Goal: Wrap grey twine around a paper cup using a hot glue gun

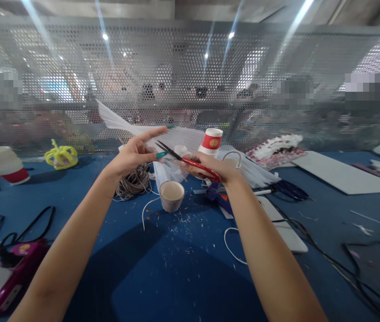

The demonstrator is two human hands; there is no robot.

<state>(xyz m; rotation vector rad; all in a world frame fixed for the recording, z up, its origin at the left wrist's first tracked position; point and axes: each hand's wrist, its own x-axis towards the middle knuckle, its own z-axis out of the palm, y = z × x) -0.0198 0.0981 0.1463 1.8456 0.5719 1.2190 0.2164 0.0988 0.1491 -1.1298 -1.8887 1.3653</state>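
My right hand [206, 162] is closed on red-handled scissors [198, 167], whose dark blades point left and up. My left hand [134, 150] is just left of the blade tips, thumb and index finger stretched out and apart; its other fingers are largely hidden. Behind both hands spreads a sheer white pleated sheet [190, 134], with one end rising at upper left. Whether my left hand touches it I cannot tell. Below the hands stands a small paper cup [172, 197], with a white cord [144, 214] beside it. A bundle of grey-brown cord [132, 183] lies beneath my left wrist.
Stacked red-and-white paper cups [212, 139] stand behind my right hand; others [4, 163] lean at far left. A blue glue gun [217, 194] lies near my right forearm. A purple power strip [15, 273], black cables [310, 241], a yellow crown-like piece [61, 156] and a white board [347, 172] surround the workspace.
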